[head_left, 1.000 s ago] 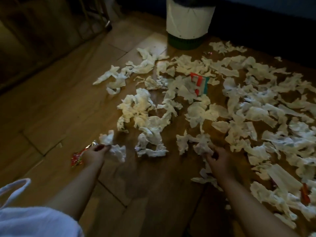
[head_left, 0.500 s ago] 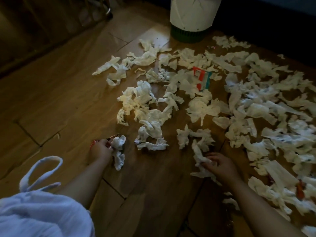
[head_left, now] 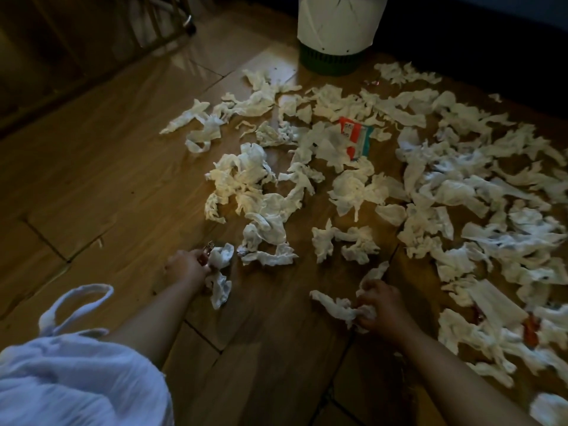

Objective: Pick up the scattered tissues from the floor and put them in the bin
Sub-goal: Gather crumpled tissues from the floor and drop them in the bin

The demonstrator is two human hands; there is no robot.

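Observation:
Several crumpled white tissues (head_left: 353, 192) lie scattered over the wooden floor (head_left: 101, 179), thickest at the right. The bin (head_left: 338, 29), white with a green base, stands at the far end. My left hand (head_left: 187, 267) grips a bunch of tissues (head_left: 219, 272) together with a shiny red wrapper; part of the bunch hangs down to the floor. My right hand (head_left: 381, 305) is curled round more tissues (head_left: 341, 307), one tail trailing left, another sticking up behind the fingers.
A red, white and teal packet (head_left: 356, 136) lies among the tissues near the bin. Red wrappers (head_left: 530, 329) show in the pile at the right. White cloth (head_left: 73, 385) covers the lower left. Dark furniture legs (head_left: 159, 23) stand far left.
My right hand has drawn back towards me, gathering tissues into its grip. My left hand shifted right with its bunch, and the red wrapper is now mostly hidden in it.

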